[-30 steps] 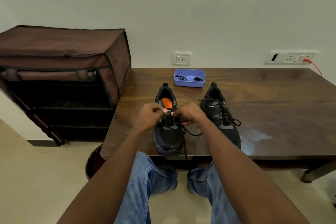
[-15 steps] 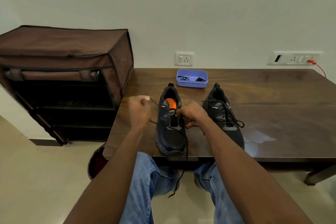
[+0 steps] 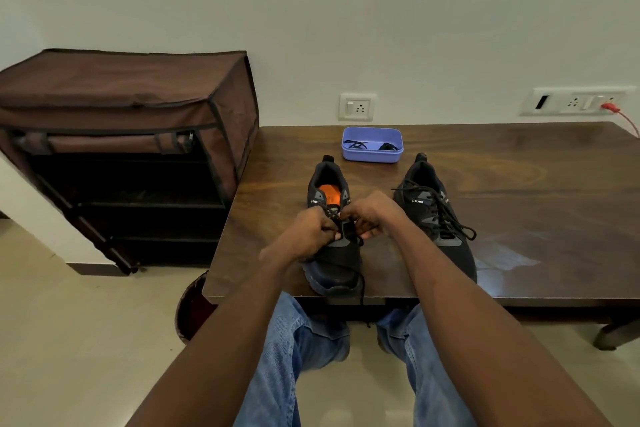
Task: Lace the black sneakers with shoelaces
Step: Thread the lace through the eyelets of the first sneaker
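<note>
**Two sneakers on the table, your hands at the left one**

Two black sneakers stand side by side near the front edge of your table (image 3: 519, 184), toes toward you. Far to your left, off the table, sits a brown fabric rack (image 3: 131, 135), its dark shelves open to view.

Your left hand (image 3: 308, 236) is curled over the left sneaker (image 3: 337, 263), fingers bent in and pinching at the lace (image 3: 362, 291) over the tongue. That shoe is only partly laced: its mouth gapes wide, an orange insole shows inside, and a loose end of lace trails over the toe and hangs past the table edge. The toe cap has a bluish sheen, and small white lettering marks the collar.

Your right hand (image 3: 372, 215) meets the left one above the same shoe, fingers curled tight and pinching the lace at the eyelets; the exact strand each hand holds is hidden by your knuckles.

Behind the shoes, a blue tray (image 3: 372, 154) holds small dark cords.

The right sneaker (image 3: 440, 222) stands just beside your right wrist, untouched. Its lacing runs up the tongue, with loose ends spilling over both sides. Grey panels flank its eyelets.
</note>
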### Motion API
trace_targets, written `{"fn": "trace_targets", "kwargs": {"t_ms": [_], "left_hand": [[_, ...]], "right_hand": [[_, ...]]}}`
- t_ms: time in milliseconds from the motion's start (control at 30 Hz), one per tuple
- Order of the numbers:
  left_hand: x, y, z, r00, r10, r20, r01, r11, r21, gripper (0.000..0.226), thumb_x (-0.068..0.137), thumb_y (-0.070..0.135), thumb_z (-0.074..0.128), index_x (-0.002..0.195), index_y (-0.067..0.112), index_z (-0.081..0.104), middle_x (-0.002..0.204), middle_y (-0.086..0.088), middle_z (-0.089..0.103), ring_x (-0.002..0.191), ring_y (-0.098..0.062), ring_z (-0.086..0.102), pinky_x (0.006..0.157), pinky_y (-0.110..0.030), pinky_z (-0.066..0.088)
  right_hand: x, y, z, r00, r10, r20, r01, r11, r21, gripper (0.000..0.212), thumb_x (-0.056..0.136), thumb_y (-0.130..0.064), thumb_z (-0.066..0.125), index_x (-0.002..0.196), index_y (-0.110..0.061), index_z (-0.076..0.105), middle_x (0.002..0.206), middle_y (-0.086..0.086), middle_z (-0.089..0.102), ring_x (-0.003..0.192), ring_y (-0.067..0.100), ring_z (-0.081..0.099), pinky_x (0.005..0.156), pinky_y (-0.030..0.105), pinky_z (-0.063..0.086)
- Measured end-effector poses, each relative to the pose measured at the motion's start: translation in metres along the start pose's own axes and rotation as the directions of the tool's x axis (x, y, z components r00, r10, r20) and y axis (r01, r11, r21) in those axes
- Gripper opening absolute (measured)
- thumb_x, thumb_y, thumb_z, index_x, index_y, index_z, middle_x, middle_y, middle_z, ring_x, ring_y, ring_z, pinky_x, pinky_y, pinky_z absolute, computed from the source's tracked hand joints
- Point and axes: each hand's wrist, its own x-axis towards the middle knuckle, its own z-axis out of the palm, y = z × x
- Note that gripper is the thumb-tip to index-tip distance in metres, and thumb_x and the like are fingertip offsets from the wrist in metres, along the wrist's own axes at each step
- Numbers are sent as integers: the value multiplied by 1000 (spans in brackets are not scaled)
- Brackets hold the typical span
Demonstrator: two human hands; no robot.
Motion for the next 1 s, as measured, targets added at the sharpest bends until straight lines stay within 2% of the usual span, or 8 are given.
{"fn": "trace_targets", "kwargs": {"t_ms": [267, 367, 433, 500, 600, 667, 733, 1000], "left_hand": [[-7, 3, -7, 972, -103, -213, 38, 957, -288, 30, 98, 11, 57, 68, 18, 59, 72, 0, 58, 65, -8, 53, 64, -31, 49], [-12, -14, -21, 636, -431, -640, 34, 845, -534, 18, 99, 16, 54, 81, 19, 58, 103, -12, 59, 81, -14, 56, 72, -27, 49], [-14, -24, -28, 386, -656, -649, 1, 704, -711, 11, 100, 14, 53, 99, 10, 63, 117, -12, 52, 94, -20, 58, 82, -30, 49], [-15, -28, -27, 301, -742, -599, 71, 644, -762, 19, 100, 14, 53, 110, 2, 64, 120, -9, 48, 95, -20, 58, 84, -28, 48], [-17, -19, -21, 533, -530, -660, 108, 816, -568, 15, 99, 16, 54, 91, 9, 66, 92, 0, 60, 80, -17, 61, 65, -22, 46], [-15, -8, -13, 826, -254, -504, 55, 925, -375, 18, 98, 18, 58, 82, 14, 65, 78, 2, 59, 71, -12, 57, 60, -21, 42], [-9, -1, -5, 967, -26, -255, -21, 983, -181, 23, 97, 18, 61, 75, 16, 67, 78, -2, 62, 71, -12, 56, 65, -29, 44], [4, -3, 3, 999, 17, 36, -14, 997, -79, 30, 93, 13, 65, 66, 1, 57, 67, -7, 52, 64, -16, 48, 62, -30, 38]], "right_hand": [[-6, -8, 4, 999, 25, -43, -27, 998, -50, 27, 83, -27, 77, 95, -4, 69, 88, 16, 71, 75, 25, 70, 70, 38, 63], [-9, -11, 2, 998, 28, -63, -33, 997, -76, 25, 83, -27, 76, 96, -6, 69, 89, 15, 70, 77, 24, 70, 69, 36, 62], [-8, -10, 3, 997, 33, -66, -39, 995, -87, 26, 83, -28, 76, 96, -7, 68, 89, 13, 70, 80, 23, 70, 73, 36, 62], [-8, -9, 4, 998, 28, -64, -33, 996, -87, 26, 83, -28, 77, 95, -8, 67, 90, 13, 70, 82, 22, 70, 75, 36, 62], [-5, -8, 5, 998, 16, -66, -21, 997, -75, 25, 81, -28, 79, 91, -8, 68, 89, 13, 70, 80, 23, 70, 75, 38, 62], [-4, -5, 4, 998, 15, -67, -19, 998, -54, 25, 80, -28, 79, 88, -8, 68, 87, 13, 70, 80, 23, 70, 75, 39, 62], [-2, -4, 4, 998, 10, -64, -13, 999, -43, 25, 80, -29, 79, 86, -7, 70, 83, 13, 71, 77, 23, 71, 74, 38, 63], [2, -2, 3, 999, 6, -36, -7, 999, -41, 26, 83, -30, 77, 91, -6, 70, 85, 13, 72, 75, 22, 71, 70, 35, 62]]}}
